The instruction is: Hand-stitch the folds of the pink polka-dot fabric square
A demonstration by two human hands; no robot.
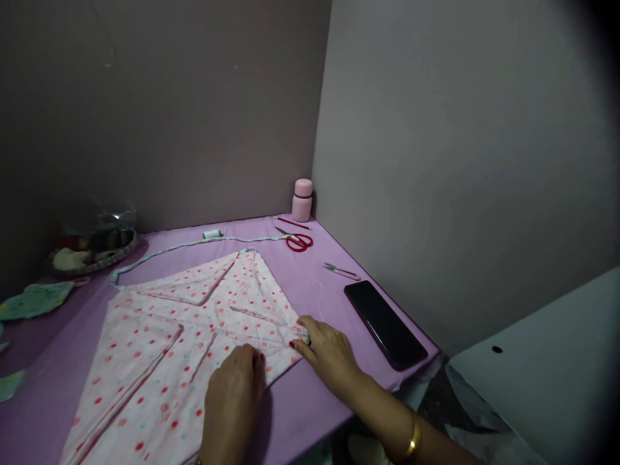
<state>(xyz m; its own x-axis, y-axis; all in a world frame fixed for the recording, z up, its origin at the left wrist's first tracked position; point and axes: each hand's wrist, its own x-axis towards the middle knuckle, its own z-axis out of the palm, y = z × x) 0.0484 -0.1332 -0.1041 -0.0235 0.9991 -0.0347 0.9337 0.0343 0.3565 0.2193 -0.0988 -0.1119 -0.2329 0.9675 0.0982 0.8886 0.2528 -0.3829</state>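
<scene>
A pink cloth with red and blue dots (pixel 159 387) lies spread over the table, with several creases and folds in it. A thin pale-green fabric strip (pixel 194 244) runs from its far left corner across to the scissors. My right hand (pixel 332 352) is at the cloth's right corner, thumb and index finger closing on the edge, where a small green bit shows between them. To its left, my left hand (pixel 235 394) rests on the near part of the cloth, fingers curled down onto the fabric; its fingertips are partly hidden.
Red-handled scissors (pixel 299 242), a red pencil (pixel 292 223), thread snips (pixel 341 271) and a dark phone (pixel 385 324) lie along the right side. A pink bottle (pixel 302 201) stands in the corner. Further left are a white thread spool (pixel 212 234), a basket (pixel 113 259) and green fabric pieces (pixel 36 300).
</scene>
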